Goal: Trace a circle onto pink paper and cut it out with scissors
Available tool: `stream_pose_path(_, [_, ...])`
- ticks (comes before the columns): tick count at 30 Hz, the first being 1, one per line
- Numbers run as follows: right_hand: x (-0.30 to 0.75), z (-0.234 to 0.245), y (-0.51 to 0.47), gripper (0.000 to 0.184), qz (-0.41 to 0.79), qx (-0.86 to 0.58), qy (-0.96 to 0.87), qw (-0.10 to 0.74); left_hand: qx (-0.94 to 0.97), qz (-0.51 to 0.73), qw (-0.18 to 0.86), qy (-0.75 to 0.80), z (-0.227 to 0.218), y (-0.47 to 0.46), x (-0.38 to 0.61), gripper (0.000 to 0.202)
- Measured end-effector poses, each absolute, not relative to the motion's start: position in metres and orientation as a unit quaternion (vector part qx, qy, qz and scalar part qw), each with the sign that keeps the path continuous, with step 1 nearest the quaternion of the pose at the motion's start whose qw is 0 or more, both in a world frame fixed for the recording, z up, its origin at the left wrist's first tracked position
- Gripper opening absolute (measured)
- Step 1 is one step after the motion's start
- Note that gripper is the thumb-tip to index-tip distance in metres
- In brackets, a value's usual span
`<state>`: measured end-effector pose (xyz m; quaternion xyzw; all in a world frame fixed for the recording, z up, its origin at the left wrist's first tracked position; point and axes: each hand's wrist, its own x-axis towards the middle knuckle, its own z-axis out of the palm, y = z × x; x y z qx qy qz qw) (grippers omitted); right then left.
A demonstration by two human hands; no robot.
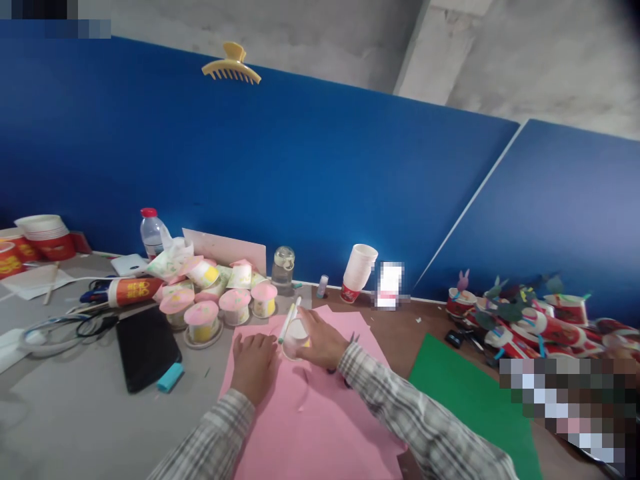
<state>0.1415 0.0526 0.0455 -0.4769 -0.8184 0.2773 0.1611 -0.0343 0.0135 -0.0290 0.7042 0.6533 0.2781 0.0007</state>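
Observation:
Pink paper sheets (320,427) lie in front of me. My right hand (323,339) is closed round a small white paper cup (296,330) that rests on the paper. Beside it, my left hand (256,363) lies on the sheet with fingers stretched out, just left of the cup. Between the hands, a slim white pen with a green end (287,323) lies slanted against or near the cup; I cannot tell whether a finger touches it. Scissors (346,380) are partly hidden under my right wrist.
Left of the paper stand several small cups with pink tops (201,313), a black tablet-like slab (149,350) and a turquoise block (171,377). Behind are a glass jar (283,268), a glue stick (323,287) and stacked cups (359,270). Green paper (470,393) and red cups (555,327) lie right.

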Motion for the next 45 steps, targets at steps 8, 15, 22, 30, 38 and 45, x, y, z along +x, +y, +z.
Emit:
stream_pose_path(8, [0.116,0.022,0.119,0.067,0.218,-0.538,-0.799,0.156,0.723,0.218,0.015,0.655,-0.029,0.011,-0.033,0.017])
stream_pose_path(15, [0.104,0.029,0.157,0.079,0.188,-0.574,-0.779,0.168,0.736,0.199,0.034,0.647,-0.03,0.012,-0.034,0.017])
stream_pose_path(22, [0.142,0.037,0.102,0.054,0.144,-0.542,-0.808,0.18,0.745,0.224,0.058,0.625,-0.028,0.01,-0.031,0.019])
stream_pose_path(30, [0.157,0.003,0.008,0.061,0.168,-0.481,-0.859,0.039,0.748,0.242,0.034,0.617,-0.026,0.008,-0.033,0.014])
stream_pose_path(38, [0.173,0.007,-0.027,0.068,0.197,-0.404,-0.892,0.046,0.743,0.221,0.001,0.632,-0.034,0.016,-0.038,0.035])
stream_pose_path(45, [0.18,0.01,-0.015,0.05,0.152,-0.376,-0.912,0.061,0.732,0.207,-0.011,0.65,-0.035,0.018,-0.04,0.058])
